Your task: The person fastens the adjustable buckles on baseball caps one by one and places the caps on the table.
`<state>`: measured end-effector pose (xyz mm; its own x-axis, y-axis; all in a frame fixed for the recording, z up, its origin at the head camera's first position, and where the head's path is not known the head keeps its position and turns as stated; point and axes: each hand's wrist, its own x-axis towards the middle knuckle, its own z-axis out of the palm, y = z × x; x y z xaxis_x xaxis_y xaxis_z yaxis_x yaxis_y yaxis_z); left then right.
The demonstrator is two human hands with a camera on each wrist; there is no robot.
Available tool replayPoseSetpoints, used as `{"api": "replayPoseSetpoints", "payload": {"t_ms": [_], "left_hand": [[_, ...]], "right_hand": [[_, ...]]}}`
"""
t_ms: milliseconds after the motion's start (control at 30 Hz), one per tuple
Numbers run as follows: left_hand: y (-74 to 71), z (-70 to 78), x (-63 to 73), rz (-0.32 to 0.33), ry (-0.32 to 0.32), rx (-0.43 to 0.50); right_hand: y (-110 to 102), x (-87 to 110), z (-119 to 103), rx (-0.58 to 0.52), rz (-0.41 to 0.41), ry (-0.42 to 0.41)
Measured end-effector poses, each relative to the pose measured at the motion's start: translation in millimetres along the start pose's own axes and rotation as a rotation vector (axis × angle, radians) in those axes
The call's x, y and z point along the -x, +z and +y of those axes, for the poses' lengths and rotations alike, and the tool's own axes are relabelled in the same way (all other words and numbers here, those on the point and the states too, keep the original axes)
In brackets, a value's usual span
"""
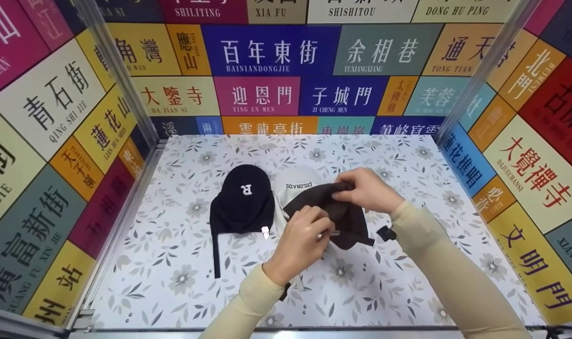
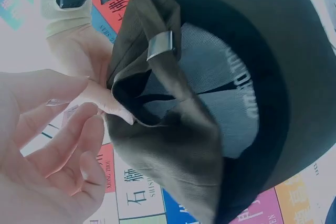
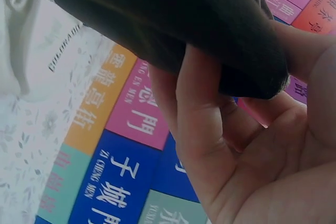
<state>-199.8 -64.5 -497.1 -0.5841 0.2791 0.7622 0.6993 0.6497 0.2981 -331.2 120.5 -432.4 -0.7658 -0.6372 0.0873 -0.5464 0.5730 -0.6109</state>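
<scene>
A dark brown baseball cap is held up over the table, its inside, back strap and metal buckle showing in the left wrist view. My right hand pinches the edge of this cap, with the thumb on one side and the fingers on the other. Close in front of the cap is my left hand; its fingers are loosely bent beside the fabric, and in the left wrist view nothing shows between them. Partly behind the brown cap lies a white cap lettered COLORADO.
A black cap with a white R lies to the left, its strap stretched toward the front. A small white tag is beside it. Coloured sign-printed panels enclose the flower-patterned table at the back and sides.
</scene>
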Motion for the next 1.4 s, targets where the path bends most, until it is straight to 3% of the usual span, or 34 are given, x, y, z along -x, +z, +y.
{"api": "replayPoseSetpoints", "payload": {"t_ms": [400, 567, 733, 867, 1033, 1200, 1400], "left_hand": [[-1.8, -2.0, 3.6, 0.040, 0.024, -0.028], [-2.5, -2.1, 3.5, 0.034, 0.023, -0.032], [-3.6, -2.5, 4.1, 0.012, 0.013, -0.028], [-4.4, -3.6, 5.4, -0.006, -0.009, -0.023], [-3.8, -6.0, 6.9, -0.019, -0.022, -0.025], [-2.2, -8.7, 7.5, -0.029, -0.028, -0.024], [0.8, -12.7, 7.8, -0.049, -0.039, -0.036]], "right_hand": [[-59.7, -1.9, 0.8, 0.062, 0.162, 0.054], [-80.3, -11.9, 17.5, 0.111, 0.266, 0.081], [-89.3, -17.9, 48.1, 0.143, 0.326, 0.194], [-88.7, -18.7, 81.6, 0.190, 0.384, 0.271], [-75.2, -19.9, 122.8, 0.277, 0.416, 0.307], [-55.5, -18.7, 158.0, 0.351, 0.429, 0.265], [-35.1, -14.7, 185.5, 0.371, 0.415, 0.225]]}}
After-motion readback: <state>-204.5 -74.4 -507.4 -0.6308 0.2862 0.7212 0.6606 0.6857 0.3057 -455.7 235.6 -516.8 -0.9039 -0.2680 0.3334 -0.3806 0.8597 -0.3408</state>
